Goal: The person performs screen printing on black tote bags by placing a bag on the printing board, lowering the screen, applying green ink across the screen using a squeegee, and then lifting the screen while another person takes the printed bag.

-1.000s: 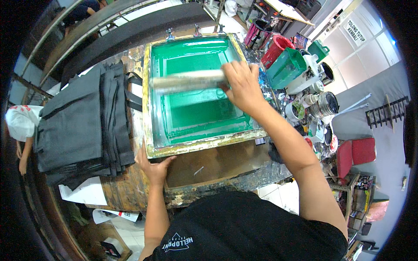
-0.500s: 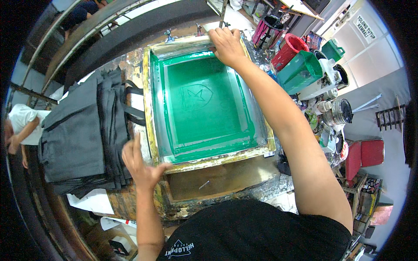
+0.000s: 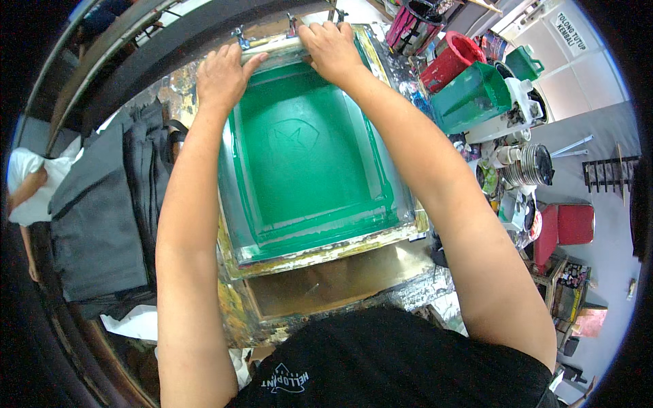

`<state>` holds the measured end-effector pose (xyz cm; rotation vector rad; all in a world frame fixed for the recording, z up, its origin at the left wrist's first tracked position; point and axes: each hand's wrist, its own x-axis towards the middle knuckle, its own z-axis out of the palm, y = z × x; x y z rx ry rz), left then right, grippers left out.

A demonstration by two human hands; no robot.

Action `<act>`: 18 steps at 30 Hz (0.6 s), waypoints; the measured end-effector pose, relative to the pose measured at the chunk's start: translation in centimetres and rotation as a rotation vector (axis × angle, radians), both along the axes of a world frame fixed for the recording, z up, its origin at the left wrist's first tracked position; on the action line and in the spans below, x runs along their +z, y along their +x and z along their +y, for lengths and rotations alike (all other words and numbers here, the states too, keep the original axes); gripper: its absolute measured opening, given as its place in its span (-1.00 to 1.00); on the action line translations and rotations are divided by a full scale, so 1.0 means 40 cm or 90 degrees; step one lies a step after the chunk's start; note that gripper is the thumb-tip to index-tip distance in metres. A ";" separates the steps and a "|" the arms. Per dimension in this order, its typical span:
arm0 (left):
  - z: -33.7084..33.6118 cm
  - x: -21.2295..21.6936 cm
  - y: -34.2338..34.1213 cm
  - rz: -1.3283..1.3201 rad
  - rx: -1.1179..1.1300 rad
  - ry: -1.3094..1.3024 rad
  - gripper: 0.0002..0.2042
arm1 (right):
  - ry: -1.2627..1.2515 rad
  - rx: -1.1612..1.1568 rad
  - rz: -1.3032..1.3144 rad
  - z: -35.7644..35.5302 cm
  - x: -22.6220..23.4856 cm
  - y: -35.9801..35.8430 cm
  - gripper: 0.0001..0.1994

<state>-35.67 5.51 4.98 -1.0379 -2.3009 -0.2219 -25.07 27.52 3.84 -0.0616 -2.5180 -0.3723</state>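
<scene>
A screen-printing frame (image 3: 320,253) with paint-stained wooden edges lies on the table. Green ink covers its mesh (image 3: 306,177), where a shield-shaped outline with a star-like mark shows faintly. Along the frame's far end lies a pale squeegee (image 3: 275,52). My left hand (image 3: 223,78) grips its left part, thumb pointing inward along the bar. On the right part, my right hand (image 3: 332,53) has its fingers curled over the far side. The squeegee's lower edge is hard to make out.
Black fabric bags (image 3: 98,211) are stacked left of the frame, partly behind my left forearm. At the right stand a red container (image 3: 452,61), a green jug (image 3: 473,98) and several pots. A person in a white top (image 3: 41,187) is at the far left. A red chair (image 3: 575,224) stands right.
My left hand has moved from the frame's near left corner up to its far end and taken hold of the squeegee. My right hand stays on the squeegee. The view has shifted slightly.
</scene>
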 end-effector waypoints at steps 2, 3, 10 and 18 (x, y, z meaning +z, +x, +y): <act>-0.006 -0.016 -0.001 0.025 -0.030 0.017 -0.37 | 0.016 -0.012 -0.008 -0.007 -0.002 0.012 -0.43; -0.008 -0.014 0.001 0.042 -0.045 0.026 -0.38 | 0.016 -0.015 -0.003 -0.011 -0.003 0.020 -0.43; -0.066 -0.014 0.111 0.034 -0.034 0.019 -0.42 | 0.014 -0.017 -0.023 -0.064 -0.005 0.117 -0.49; -0.177 0.000 0.320 0.018 -0.061 0.014 -0.46 | -0.017 -0.005 -0.054 -0.183 0.021 0.337 -0.59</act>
